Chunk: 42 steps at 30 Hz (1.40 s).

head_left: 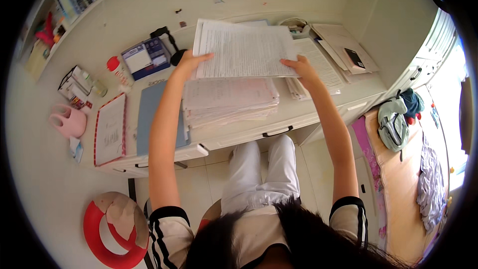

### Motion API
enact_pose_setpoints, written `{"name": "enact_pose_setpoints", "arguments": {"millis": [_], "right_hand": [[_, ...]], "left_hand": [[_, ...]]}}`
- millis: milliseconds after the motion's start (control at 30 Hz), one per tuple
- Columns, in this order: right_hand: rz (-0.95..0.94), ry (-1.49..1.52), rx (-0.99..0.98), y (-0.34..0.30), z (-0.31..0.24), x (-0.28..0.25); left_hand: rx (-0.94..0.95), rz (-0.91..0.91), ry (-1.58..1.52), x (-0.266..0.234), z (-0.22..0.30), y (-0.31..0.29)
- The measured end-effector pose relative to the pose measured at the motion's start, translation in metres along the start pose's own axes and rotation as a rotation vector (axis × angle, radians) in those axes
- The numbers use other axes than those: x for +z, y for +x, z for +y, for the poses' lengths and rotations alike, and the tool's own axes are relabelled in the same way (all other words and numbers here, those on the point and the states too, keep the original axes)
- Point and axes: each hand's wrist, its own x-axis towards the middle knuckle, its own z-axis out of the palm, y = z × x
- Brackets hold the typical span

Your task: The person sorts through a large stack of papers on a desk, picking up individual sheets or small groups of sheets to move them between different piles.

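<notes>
A sheaf of printed paper sheets [244,50] is held up over the desk between my two hands. My left hand [190,63] pinches its left edge, thumb on top, and my right hand [301,69] grips the right edge near the lower corner. Just below and nearer to me lies a thick stack of papers [231,98], its top partly covered by the sheaf. Another pile of printed papers [321,67] rests to the right, beside my right hand. A blue folder [149,114] lies left of the thick stack, partly behind my left forearm.
Farther right are brown folders [334,42] with a black phone-like object [354,58] on top. Along the left stand a red-capped bottle [118,69], a desk calendar [144,60], a pink holder [68,119] and a red-bordered board [110,129]. A drawer handle [277,132] juts from the front.
</notes>
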Motion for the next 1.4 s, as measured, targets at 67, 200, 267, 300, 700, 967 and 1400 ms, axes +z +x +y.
{"name": "enact_pose_setpoints", "arguments": {"millis": [67,200,267,300,700,967,1400], "right_hand": [[-0.061,-0.03,0.025,0.005,0.02,0.017],[-0.078,-0.09,0.05,0.001,0.047,0.031],[-0.04,-0.127,0.042,0.002,0.059,0.027],[-0.052,-0.181,0.043,0.006,0.067,0.025],[0.068,-0.718,-0.008,-0.006,0.068,0.038],[-0.067,-1.226,-0.492,0.004,0.114,0.039],[0.043,-1.211,-0.45,-0.015,0.116,0.043]], "left_hand": [[-0.025,0.067,-0.025,-0.019,-0.026,-0.022],[-0.107,0.129,0.06,-0.021,-0.05,-0.055],[-0.188,0.137,0.042,-0.016,-0.061,-0.057],[-0.179,0.137,0.043,-0.018,-0.071,-0.055],[-0.215,0.159,0.256,-0.025,-0.084,-0.062],[0.154,-0.007,1.204,0.02,-0.098,-0.067],[0.196,-0.032,1.102,0.029,-0.092,-0.062]]}}
